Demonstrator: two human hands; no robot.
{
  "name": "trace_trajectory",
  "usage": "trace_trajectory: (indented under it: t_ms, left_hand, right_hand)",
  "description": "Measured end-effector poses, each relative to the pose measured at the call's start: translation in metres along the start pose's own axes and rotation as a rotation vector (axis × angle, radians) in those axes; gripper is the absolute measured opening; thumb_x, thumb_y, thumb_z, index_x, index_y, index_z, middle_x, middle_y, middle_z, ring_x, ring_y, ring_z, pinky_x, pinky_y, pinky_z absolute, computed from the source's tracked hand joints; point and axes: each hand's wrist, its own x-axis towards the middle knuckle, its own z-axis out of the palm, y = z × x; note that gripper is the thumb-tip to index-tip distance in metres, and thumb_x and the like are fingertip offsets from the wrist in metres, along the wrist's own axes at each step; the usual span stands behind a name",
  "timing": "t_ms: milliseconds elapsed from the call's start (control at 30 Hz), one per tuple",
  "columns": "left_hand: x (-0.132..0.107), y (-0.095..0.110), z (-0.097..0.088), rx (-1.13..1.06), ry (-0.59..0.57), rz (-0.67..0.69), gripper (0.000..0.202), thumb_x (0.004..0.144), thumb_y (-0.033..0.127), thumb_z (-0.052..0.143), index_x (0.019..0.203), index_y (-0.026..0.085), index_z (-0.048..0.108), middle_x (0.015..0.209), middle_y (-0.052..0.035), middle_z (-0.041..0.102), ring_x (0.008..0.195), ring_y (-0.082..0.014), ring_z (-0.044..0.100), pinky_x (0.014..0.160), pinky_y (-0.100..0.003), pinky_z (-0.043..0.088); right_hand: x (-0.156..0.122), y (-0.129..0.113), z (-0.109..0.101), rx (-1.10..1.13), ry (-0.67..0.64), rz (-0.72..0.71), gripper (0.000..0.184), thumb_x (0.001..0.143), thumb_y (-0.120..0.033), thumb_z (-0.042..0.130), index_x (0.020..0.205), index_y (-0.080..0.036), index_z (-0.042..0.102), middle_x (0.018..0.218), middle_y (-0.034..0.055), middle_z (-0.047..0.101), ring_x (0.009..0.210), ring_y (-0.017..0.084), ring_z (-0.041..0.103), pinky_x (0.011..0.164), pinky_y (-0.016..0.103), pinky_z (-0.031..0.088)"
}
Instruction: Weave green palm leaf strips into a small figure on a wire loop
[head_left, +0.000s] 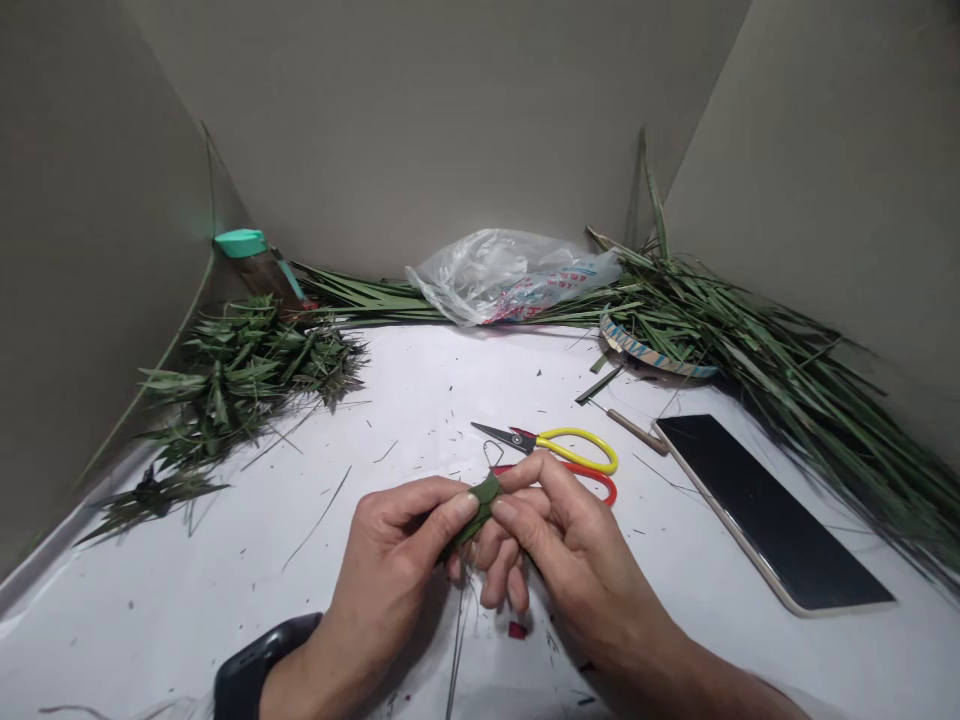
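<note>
My left hand (409, 535) pinches a folded green leaf strip (484, 492) between thumb and fingers. My right hand (551, 525) grips the right side of that same strip, its thumb and index finger pressed close to the edge. Both hands meet low in the middle of the view, above the white tabletop. A thin loop of fibre rises just beyond the strip, and thin dark strands hang below. Right behind my fingers lie scissors (525, 440) with one yellow and one red handle, the red one partly hidden by my right hand.
A phone (772, 510) and a thin brown-handled tool (636, 430) lie to the right. Long green leaves (780, 350) run along the right and back, near a patterned curved band (652, 355). A plastic bag (510, 275), a teal-lidded bottle (259, 265) and woven leaf pieces (232, 380) stand farther off.
</note>
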Motion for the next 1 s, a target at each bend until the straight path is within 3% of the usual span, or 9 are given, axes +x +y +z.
trace_trajectory:
  t_ms: [233, 433, 633, 800, 1000]
  left_hand:
    - [0.005, 0.000, 0.001, 0.018, 0.041, 0.021, 0.025, 0.083, 0.027, 0.066, 0.062, 0.015, 0.071, 0.049, 0.0023, 0.055, 0.045, -0.0094, 0.043, 0.045, -0.022, 0.035]
    - [0.008, 0.010, 0.001, 0.106, 0.030, 0.055, 0.021, 0.081, 0.023, 0.067, 0.062, 0.016, 0.072, 0.051, 0.0013, 0.059, 0.048, -0.0101, 0.046, 0.048, -0.022, 0.037]
    - [0.014, 0.015, -0.008, 0.134, -0.120, -0.026, 0.023, 0.082, 0.026, 0.068, 0.064, 0.013, 0.073, 0.053, -0.0022, 0.062, 0.047, -0.0108, 0.048, 0.047, -0.022, 0.038]
    - [0.022, 0.004, -0.017, 0.008, -0.302, -0.178, 0.027, 0.083, 0.032, 0.068, 0.065, 0.011, 0.072, 0.057, -0.0067, 0.067, 0.045, -0.0127, 0.054, 0.044, -0.023, 0.040]
    - [0.026, -0.007, -0.024, -0.154, -0.392, -0.254, 0.026, 0.089, 0.030, 0.062, 0.074, 0.011, 0.071, 0.064, -0.0081, 0.071, 0.051, -0.0122, 0.059, 0.050, -0.020, 0.043]
  right_hand:
    - [0.001, -0.004, -0.005, -0.119, -0.029, 0.007, 0.015, 0.101, -0.035, 0.045, 0.095, -0.021, 0.048, 0.068, -0.0015, 0.068, 0.053, 0.012, 0.065, 0.047, 0.021, 0.049]
    - [0.006, -0.020, -0.015, -0.416, 0.025, -0.151, 0.014, 0.091, -0.024, 0.058, 0.078, -0.020, 0.059, 0.074, -0.0024, 0.062, 0.070, 0.013, 0.058, 0.065, 0.024, 0.044]
    - [0.007, -0.021, -0.021, -0.374, 0.023, -0.101, 0.013, 0.086, -0.024, 0.059, 0.074, -0.020, 0.059, 0.070, -0.0032, 0.058, 0.068, 0.013, 0.053, 0.064, 0.025, 0.040]
    - [0.008, -0.019, -0.022, -0.283, 0.025, -0.012, 0.016, 0.083, -0.028, 0.061, 0.069, -0.019, 0.059, 0.064, -0.0026, 0.055, 0.063, 0.014, 0.050, 0.059, 0.026, 0.037]
    - [0.011, -0.014, -0.018, -0.187, 0.046, 0.068, 0.015, 0.080, -0.027, 0.062, 0.067, -0.020, 0.057, 0.062, -0.0024, 0.056, 0.061, 0.015, 0.052, 0.058, 0.027, 0.038]
